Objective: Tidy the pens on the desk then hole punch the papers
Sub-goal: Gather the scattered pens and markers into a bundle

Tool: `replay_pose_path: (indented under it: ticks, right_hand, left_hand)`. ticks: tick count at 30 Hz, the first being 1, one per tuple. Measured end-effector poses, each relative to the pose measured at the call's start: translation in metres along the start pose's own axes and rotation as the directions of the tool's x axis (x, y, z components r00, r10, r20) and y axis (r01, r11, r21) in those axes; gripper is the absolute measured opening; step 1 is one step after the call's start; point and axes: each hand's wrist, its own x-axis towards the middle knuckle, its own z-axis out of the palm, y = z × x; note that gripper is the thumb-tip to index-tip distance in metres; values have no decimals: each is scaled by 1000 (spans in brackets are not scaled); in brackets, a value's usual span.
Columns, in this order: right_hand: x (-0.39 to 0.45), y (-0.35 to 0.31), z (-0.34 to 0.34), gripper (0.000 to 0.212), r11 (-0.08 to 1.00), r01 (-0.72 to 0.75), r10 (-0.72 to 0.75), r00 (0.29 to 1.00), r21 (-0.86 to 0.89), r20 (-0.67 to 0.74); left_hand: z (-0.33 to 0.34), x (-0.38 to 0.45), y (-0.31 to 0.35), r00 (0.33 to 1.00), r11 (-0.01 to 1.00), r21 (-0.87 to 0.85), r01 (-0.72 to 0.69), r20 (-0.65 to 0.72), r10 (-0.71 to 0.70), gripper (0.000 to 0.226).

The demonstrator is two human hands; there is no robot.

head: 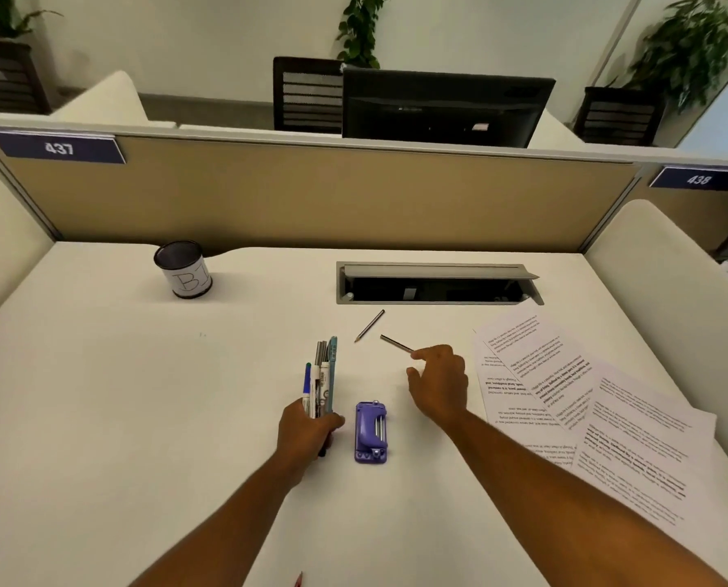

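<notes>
My left hand (307,430) is closed around a bundle of pens (322,381) that point away from me. My right hand (440,381) hovers with fingers apart, its fingertips touching the near end of a dark pencil (396,343) lying on the white desk (141,396). A second pencil (369,325) lies just beyond it. A purple hole punch (371,432) sits between my hands. Printed papers (565,396) are spread loosely at the right. A black pen cup (184,269) with a white label stands at the back left.
An open cable tray (436,283) is set into the desk behind the pencils. A tan partition (311,197) closes off the back, with a dark monitor (442,108) beyond it. A red tip (298,580) shows at the bottom edge.
</notes>
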Motion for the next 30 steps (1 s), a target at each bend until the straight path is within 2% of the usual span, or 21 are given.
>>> replay_pose_path:
  ticks: [2,4,9,12,16,19,21,26,28,30]
  right_hand:
    - [4,14,5,38,981,46,-46,999,-189,8]
    - [7,22,9,45,949,41,-30,999,-313,42]
    - [12,27,15,30,922,67,-61,998,-381,29]
    - [17,23,20,21,946,61,-36,996,-319,85]
    - [29,6,26,26,969,35,5,987,-244,164]
    - [40,-17,30,28,990,-142,136,971,20,195]
    - [47,-33,33,34,941,-282,236,943,187,234]
    - [68,-66,47,45,750,-501,379,861,432,340]
    - [75,-79,56,55,723,-540,425,839,430,339]
    - [79,-88,65,63,807,-491,403,864,328,302]
  left_hand:
    - [-4,1,-9,1000,1000,-16,11,6,-11,25]
    - [-6,3,-12,1000,998,-52,29,12,-29,26]
    - [-8,10,-12,998,996,-72,59,28,-57,25]
    - [-9,15,-10,998,997,-50,58,43,-56,26]
    - [-10,22,-7,998,999,-30,45,48,-44,26]
    - [-14,28,-4,998,998,-40,56,43,-54,25]
    - [-18,33,-3,996,996,-50,76,56,-74,25]
    - [-21,38,-5,989,991,-77,106,112,-98,31]
    - [-21,39,-6,988,991,-83,108,122,-97,33]
    - [-22,39,-6,986,989,-95,116,127,-104,35]
